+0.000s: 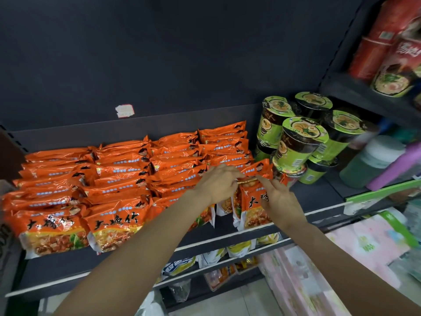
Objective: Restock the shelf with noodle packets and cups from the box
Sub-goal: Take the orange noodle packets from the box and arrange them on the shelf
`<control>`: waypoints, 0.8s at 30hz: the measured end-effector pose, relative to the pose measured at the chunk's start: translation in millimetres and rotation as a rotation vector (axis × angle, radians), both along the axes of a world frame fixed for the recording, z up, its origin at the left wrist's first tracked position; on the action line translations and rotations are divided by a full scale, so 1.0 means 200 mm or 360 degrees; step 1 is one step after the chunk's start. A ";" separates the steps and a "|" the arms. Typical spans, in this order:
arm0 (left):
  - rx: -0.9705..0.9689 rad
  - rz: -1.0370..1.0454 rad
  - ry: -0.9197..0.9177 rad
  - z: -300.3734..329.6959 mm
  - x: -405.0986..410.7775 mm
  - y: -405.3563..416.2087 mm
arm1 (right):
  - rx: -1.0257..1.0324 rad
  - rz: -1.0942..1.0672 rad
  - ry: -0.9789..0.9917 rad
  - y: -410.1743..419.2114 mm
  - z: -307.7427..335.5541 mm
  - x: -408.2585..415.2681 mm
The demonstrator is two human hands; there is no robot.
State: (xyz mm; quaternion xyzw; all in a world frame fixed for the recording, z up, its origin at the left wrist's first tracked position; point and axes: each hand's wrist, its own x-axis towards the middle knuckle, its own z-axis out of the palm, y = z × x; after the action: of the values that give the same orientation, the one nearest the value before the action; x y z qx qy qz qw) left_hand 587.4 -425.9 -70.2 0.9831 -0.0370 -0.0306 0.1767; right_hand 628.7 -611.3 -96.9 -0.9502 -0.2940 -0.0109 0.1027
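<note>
Head view puts both of my bare hands over the dark grey metal shelf [323, 199], meeting at the rightmost stack of glossy orange plastic noodle packets [252, 208]. My left hand [218, 185] comes in from the lower left, fingers curled and bunched at the top edge of the front packet in that stack; it looks pinched on the packet's upper seam, though the fingertips blur together. My right hand [281, 202] lies across the face of the same packet, fingers loosely spread, index finger stretched up to the seam just beside the left hand's fingertips. Whether the right hand actually grips the packet I cannot tell; it rests flat against it.

Left of that stack, further rows of the same orange packets [118, 179] fill the shelf, leaning back in overlapping layers. Right of the stack, touching or nearly touching it, stand green-and-black paper noodle cups [298, 144] piled two high. Beyond the cups lies a purple cylinder [396, 167], too blurred to identify. Below the shelf, yellow packets [241, 248] show on a lower tier.
</note>
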 end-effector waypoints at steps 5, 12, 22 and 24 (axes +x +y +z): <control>0.0063 0.0121 -0.0054 -0.01 0.01 -0.06 | -0.0009 -0.0017 0.0097 -0.04 0.03 -0.02; 0.0169 0.0182 -0.0028 0.00 -0.03 -0.05 | -0.0050 0.0019 0.0117 -0.09 0.00 -0.03; 0.0414 0.0164 0.0035 0.01 -0.09 -0.07 | -0.0058 0.0036 0.0155 -0.12 0.01 -0.03; 0.0396 0.0106 0.0014 0.01 -0.10 -0.08 | -0.0059 0.0024 0.0128 -0.13 0.01 -0.04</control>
State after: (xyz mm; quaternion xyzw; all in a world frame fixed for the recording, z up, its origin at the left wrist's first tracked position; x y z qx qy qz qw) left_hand 566.9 -441.4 -68.1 0.9980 0.0007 -0.0334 0.0546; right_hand 620.8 -636.3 -94.3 -0.9493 -0.2971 0.0335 0.0968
